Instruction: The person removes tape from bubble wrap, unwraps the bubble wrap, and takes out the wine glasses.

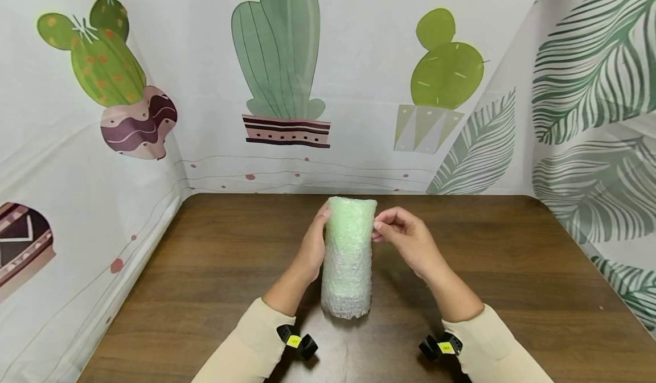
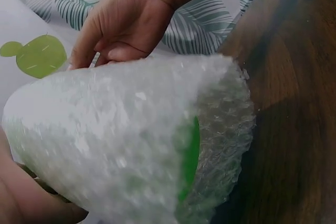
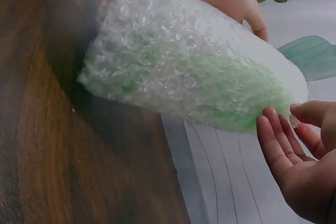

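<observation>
A green object wrapped in bubble wrap (image 1: pixel 349 252) forms a tall roll in the middle of the table. Through the layers, its green (image 2: pixel 190 156) shows inside the wrap's open end in the left wrist view. My left hand (image 1: pixel 314 246) holds the roll from its left side, with the thumb near the top and the other fingers hidden behind it. On the opposite side my right hand (image 1: pixel 407 236) pinches a small clear edge of the bubble wrap between thumb and forefinger, near the top. Its other fingers (image 3: pixel 275 142) lie against the roll in the right wrist view.
The brown wooden table (image 1: pixel 215 258) runs back to a white cloth backdrop (image 1: pixel 359 87) printed with cacti and leaves. A dark wrist camera (image 1: pixel 307 346) is strapped to the left sleeve, another camera (image 1: pixel 429 348) to the right.
</observation>
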`<state>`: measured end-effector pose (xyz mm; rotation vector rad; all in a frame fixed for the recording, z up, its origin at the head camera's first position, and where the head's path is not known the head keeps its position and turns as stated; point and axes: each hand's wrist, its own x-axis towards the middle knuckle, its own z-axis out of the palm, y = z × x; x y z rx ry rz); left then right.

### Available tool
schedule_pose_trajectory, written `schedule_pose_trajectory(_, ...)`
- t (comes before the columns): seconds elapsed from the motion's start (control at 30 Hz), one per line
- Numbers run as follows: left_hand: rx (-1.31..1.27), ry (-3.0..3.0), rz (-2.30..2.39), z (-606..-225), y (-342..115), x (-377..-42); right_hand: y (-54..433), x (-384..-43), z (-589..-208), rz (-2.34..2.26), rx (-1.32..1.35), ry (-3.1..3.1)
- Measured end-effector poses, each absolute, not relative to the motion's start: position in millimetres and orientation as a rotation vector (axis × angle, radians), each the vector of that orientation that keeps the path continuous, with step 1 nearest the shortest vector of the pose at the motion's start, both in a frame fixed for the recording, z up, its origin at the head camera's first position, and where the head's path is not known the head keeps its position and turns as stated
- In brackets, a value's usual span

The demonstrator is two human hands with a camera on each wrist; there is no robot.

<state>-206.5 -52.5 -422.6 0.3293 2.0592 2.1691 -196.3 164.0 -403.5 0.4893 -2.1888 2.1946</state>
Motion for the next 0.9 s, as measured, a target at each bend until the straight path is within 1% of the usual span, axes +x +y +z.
schedule_pose_trajectory(0.37,0.320,1.846,2.209,-425.1,-59.9,-209.4,164.0,-197.7,-404.0,2.172,0.387,-2.218)
schedule_pose_trajectory(0.53,0.373,1.750,2.144,-427.6,-56.1,-207.0,163.0,-199.1,-406.2,2.143,0.354,-2.253)
schedule_pose_trajectory(0.67,0.412,1.750,2.097,-428.3,-53.4,-204.8,162.9,-199.6,-407.9,2.120,0.327,-2.294)
schedule_pose_trajectory(0.9,0.372,1.765,2.110,-428.1,-52.1,-203.2,163.3,-200.0,-412.2,2.056,0.336,-2.376)
